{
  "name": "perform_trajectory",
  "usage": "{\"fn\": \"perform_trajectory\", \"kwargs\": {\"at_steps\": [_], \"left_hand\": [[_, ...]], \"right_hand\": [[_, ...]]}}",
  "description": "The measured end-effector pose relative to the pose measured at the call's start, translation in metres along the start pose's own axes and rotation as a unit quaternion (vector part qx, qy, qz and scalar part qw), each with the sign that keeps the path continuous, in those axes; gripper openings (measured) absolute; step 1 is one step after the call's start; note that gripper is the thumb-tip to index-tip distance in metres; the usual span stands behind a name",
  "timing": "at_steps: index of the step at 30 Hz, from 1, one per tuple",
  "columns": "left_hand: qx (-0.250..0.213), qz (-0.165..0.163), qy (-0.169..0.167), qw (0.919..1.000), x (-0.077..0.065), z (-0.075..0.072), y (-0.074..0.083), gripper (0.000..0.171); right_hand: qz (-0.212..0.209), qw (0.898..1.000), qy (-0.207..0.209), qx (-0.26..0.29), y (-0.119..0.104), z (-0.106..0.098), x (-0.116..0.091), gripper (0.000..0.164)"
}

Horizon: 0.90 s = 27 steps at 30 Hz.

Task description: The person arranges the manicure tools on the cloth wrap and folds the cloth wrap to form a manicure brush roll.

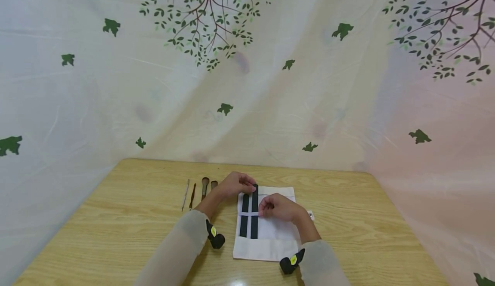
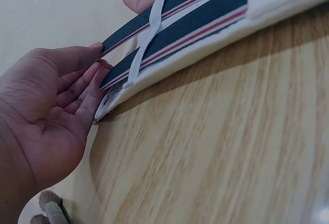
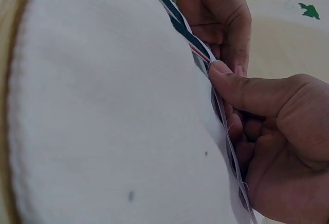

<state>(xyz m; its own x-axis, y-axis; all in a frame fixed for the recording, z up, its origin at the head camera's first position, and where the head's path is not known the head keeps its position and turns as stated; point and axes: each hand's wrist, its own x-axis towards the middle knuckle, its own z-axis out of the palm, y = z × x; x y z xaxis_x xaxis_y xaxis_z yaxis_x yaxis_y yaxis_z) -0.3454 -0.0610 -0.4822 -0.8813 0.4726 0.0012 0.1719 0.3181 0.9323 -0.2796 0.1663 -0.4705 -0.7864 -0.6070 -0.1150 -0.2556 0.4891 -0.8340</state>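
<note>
White elastic (image 2: 154, 17): pinching with right hand (image 1: 282, 207), gripping tip of dark strip (image 1: 255, 204) with left hand (image 1: 236, 183); already banding that plus neighbouring strip (image 1: 243, 226), leaving brushes (image 1: 205, 184) outside cloth (image 1: 267, 250).

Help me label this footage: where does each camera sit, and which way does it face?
Head: on the head, facing forward and down at table and cloth; left hand, right hand and sleeves show.
Left wrist: on that wrist, facing strips and band; left hand and part of the right show.
Right wrist: on that wrist, facing cloth; right hand and part of the left show.
Both wrist views share hands, strips and cloth.
</note>
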Motion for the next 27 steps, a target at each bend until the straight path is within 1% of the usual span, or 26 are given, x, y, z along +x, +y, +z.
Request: {"fn": "perform_trajectory", "kwargs": {"at_steps": [3, 9, 13, 18, 23, 27], "left_hand": [[0.004, 0.008, -0.002, 1.0, -0.0006, 0.0005, 0.0004, 0.021], [0.014, 0.006, 0.001, 0.9999, -0.0007, 0.0013, 0.0008, 0.019], [0.027, 0.006, 0.003, 0.9996, 0.0002, 0.002, 0.001, 0.018], [0.032, 0.011, 0.008, 0.9994, -0.0002, 0.003, 0.004, 0.017], [0.048, 0.021, -0.003, 0.9986, -0.0012, 0.0026, 0.0048, 0.014], [0.058, 0.034, -0.014, 0.9976, -0.0012, 0.0013, 0.0029, 0.013]], "right_hand": [[-0.005, 1.0, -0.002, 0.002, -0.0006, -0.0003, -0.0011, 0.009], [-0.005, 1.0, -0.004, 0.014, -0.0006, -0.0002, -0.0015, 0.008], [-0.003, 1.0, -0.004, 0.011, 0.0007, -0.0001, -0.0002, 0.01], [0.004, 1.0, -0.003, 0.006, 0.003, 0.0002, 0.0028, 0.013], [0.004, 1.0, -0.008, 0.007, 0.0046, 0.0001, 0.0035, 0.013], [0.005, 1.0, -0.007, 0.021, 0.0056, 0.0002, 0.0033, 0.01]]}}
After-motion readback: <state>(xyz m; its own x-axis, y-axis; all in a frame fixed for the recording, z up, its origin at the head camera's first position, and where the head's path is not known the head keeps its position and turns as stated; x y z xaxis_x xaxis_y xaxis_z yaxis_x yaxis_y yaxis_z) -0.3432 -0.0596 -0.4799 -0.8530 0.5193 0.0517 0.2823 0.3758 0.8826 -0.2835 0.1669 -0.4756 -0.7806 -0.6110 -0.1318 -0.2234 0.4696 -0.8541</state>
